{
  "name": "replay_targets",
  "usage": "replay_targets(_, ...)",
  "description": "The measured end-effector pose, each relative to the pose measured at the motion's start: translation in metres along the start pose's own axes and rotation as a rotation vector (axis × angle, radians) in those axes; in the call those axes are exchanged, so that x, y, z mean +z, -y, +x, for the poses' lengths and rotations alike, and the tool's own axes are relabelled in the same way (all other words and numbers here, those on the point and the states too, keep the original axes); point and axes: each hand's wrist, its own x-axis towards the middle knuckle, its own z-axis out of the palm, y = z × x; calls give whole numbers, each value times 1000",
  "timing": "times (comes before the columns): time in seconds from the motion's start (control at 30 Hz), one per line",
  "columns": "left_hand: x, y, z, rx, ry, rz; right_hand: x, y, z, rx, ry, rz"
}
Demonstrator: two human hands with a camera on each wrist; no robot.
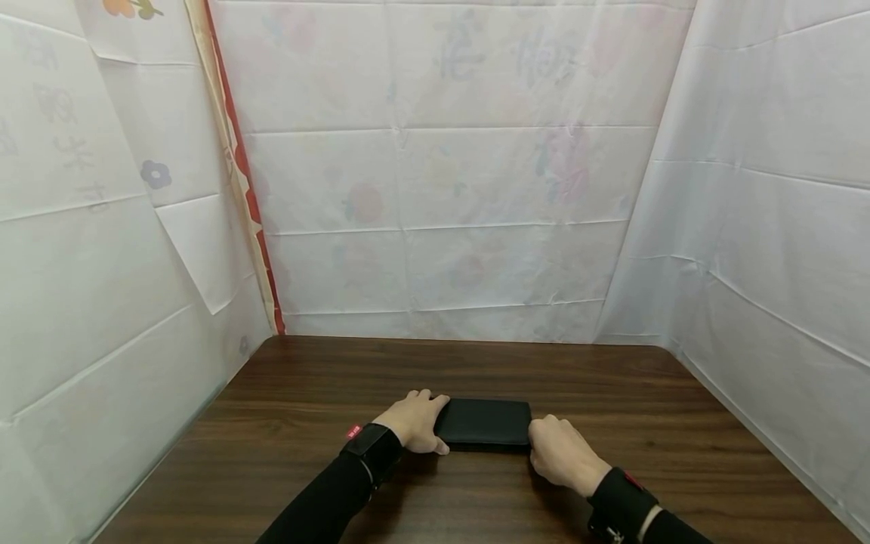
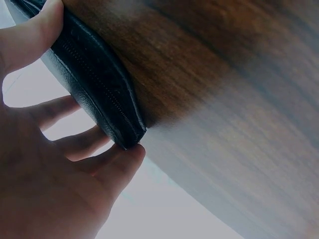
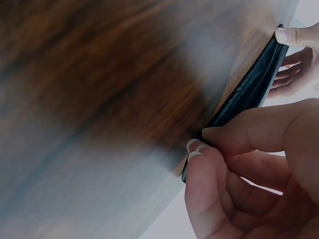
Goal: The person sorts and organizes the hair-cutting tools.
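A black zip wallet (image 1: 484, 421) lies flat on the wooden table, its long side facing me. My left hand (image 1: 416, 423) grips the wallet's left end, the thumb at the near edge and the other fingers spread around the end. In the left wrist view, a zipper (image 2: 102, 89) runs along the wallet's edge. At the right end, my right hand (image 1: 564, 453) has its fingers curled, and thumb and fingertips pinch the corner by the zipper. The right wrist view hides whatever small part sits between those fingertips.
The dark wood table (image 1: 326, 370) extends around the wallet on all sides. White printed sheets hang as walls at the back (image 1: 435, 181), left (image 1: 81, 287) and right (image 1: 782, 249), close to the table's edges. A red-edged strip (image 1: 248, 189) runs down the left back corner.
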Motion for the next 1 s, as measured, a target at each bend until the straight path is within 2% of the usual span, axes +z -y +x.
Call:
replay_targets(0.13, 0, 1, -1, 1, 0, -2, 1, 0, 1, -2, -1, -5)
replay_targets(0.4, -2, -1, -3, 7, -7, -3, -1, 15, 1, -78, 77, 109)
replay_targets(1.0, -1, -3, -1, -1, 0, -1, -1, 21, 3, -82, 54, 92)
